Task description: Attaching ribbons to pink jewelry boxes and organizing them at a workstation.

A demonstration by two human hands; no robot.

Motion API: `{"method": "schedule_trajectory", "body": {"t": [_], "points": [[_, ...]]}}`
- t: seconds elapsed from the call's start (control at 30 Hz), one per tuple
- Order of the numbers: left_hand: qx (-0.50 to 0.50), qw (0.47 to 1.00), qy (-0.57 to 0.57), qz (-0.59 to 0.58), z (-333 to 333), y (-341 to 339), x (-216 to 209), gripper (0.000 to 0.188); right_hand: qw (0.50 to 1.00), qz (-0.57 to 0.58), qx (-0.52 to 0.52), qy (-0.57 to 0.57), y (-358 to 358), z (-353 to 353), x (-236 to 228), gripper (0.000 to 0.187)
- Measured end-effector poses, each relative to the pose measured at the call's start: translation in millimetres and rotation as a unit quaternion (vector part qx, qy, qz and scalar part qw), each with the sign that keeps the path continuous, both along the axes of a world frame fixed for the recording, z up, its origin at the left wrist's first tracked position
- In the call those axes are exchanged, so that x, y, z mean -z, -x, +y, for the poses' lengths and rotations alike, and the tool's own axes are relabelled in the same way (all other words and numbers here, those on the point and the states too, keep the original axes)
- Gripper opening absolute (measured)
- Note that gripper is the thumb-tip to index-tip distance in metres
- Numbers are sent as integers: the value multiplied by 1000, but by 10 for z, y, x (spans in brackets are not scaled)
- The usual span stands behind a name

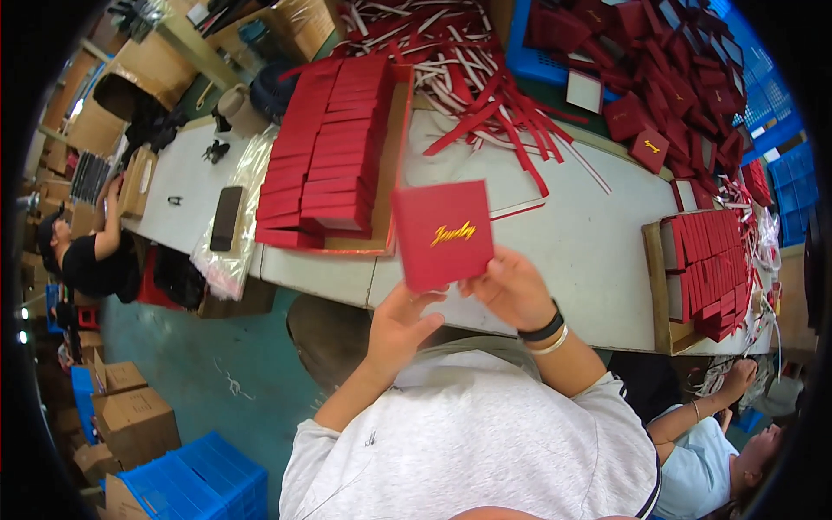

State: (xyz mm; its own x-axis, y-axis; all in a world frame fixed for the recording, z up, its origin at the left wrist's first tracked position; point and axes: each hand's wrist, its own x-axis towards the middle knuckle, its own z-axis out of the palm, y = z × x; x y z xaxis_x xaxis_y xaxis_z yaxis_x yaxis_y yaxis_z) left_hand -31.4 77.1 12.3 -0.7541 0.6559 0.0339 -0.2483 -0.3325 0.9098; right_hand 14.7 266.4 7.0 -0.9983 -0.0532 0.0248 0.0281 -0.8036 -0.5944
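Just beyond the half-open left hand point(400, 325), the right hand point(518, 293) pinches a red box point(440, 227).

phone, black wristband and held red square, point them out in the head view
Phone point(227, 218), head view: middle of its dark face.
Black wristband point(542, 324), head view: the band's visible outer side.
Held red square point(444, 248), head view: face, below the gold lettering.

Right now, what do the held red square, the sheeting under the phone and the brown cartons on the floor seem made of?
Red square: probably paper-covered board; flat and smooth, with shiny gold lettering.
Sheeting: likely thin plastic film; translucent, glossy, with crinkled highlights.
Cartons: cardboard by the look; dull brown sides and folding flaps.
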Motion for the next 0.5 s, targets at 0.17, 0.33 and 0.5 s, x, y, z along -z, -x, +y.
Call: {"method": "schedule_trajectory", "body": {"t": [0.17, 0.33, 0.5], "points": [[-164, 984, -57, -32, -239, -120, 163, 28, 990, -86, -84, -71, -97, -573, 41, 34], [-189, 978, -58, -66, -756, -147, 105, 36, 741, -23, 163, -651, 250, -92, 150, 31], [-158, 985, 53, -48, -1196, -199, -92, 35, 450, 14, 192, -872, 392, 786, 399, 30]]}}
